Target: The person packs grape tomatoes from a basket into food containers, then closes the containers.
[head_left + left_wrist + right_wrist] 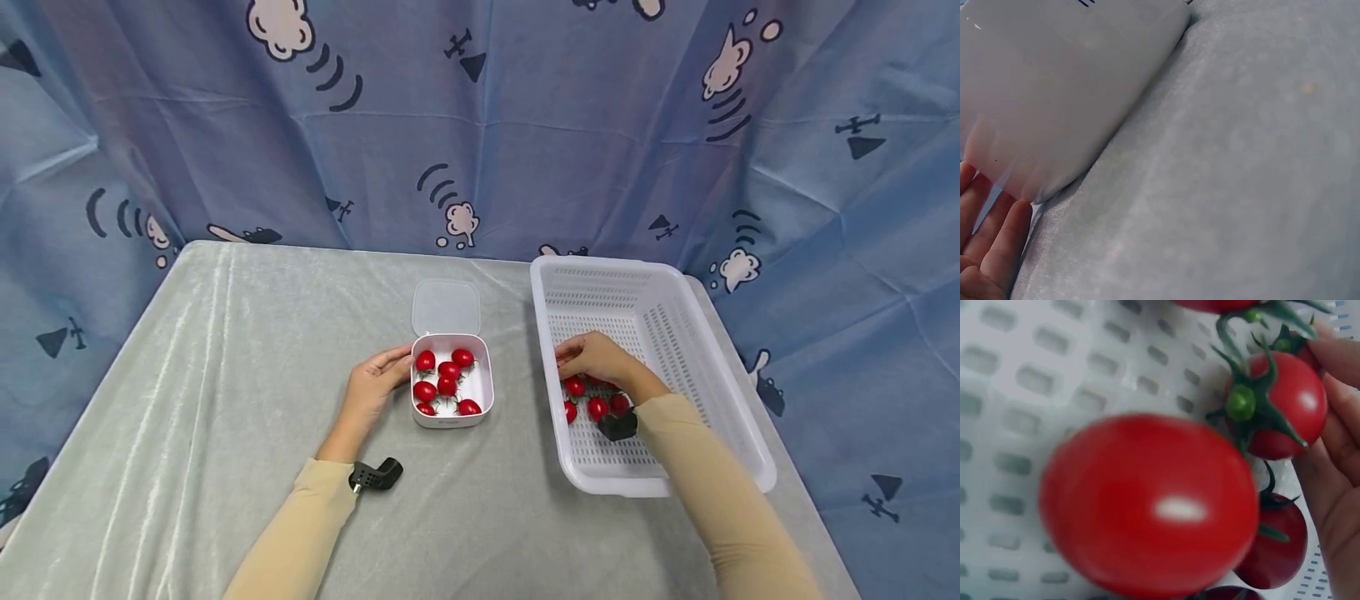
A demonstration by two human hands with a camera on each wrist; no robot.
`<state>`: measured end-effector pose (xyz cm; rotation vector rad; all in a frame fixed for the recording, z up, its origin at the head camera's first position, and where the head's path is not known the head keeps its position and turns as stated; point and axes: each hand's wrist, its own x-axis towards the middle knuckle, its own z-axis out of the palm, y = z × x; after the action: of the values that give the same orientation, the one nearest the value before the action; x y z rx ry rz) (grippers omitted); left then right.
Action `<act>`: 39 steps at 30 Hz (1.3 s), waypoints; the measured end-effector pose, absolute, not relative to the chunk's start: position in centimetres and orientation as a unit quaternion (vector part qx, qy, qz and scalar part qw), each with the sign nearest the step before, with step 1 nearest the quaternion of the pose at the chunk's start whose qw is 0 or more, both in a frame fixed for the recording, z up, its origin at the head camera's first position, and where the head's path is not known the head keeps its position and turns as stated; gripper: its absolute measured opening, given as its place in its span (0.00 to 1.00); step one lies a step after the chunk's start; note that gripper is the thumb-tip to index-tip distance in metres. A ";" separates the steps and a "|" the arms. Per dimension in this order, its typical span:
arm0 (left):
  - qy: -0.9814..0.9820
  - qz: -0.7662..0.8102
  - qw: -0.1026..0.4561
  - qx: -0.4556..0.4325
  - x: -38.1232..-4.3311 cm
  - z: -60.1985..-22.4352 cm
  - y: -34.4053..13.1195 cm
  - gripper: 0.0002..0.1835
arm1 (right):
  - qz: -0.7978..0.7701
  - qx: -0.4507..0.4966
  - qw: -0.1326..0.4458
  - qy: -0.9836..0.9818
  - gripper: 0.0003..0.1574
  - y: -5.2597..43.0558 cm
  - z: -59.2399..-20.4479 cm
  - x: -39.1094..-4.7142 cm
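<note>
My left hand (384, 377) rests with straight fingers (990, 245) against the left wall of a small white box (452, 417), whose side (1066, 94) fills the left wrist view. Several red cherry tomatoes (447, 379) lie in the box. My right hand (592, 358) reaches down into a white slotted basket (750, 450) over a few more tomatoes (597, 407). In the right wrist view its fingers (1335, 469) curl round a green-stemmed tomato (1291, 406). A large blurred tomato (1147, 506) lies close in front.
The box's clear lid (446, 307) lies flat just behind it. Grey velvet cloth (225, 375) covers the table, and a blue patterned curtain (480, 125) hangs behind. The basket stands at the table's right edge. Black camera mounts (375, 475) sit on both wrists.
</note>
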<state>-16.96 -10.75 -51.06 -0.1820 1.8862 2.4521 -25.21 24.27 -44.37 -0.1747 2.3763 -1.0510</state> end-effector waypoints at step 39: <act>0.619 0.784 0.004 -0.051 -16.9 -51.2 -10.6 0.21 | -0.547 -0.114 0.163 0.813 0.27 18.4 -36.0 -22.3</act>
<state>-16.88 -10.65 -51.24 -0.1613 1.9392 2.4572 -22.29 18.43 -35.99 -0.3263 2.3179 -1.5612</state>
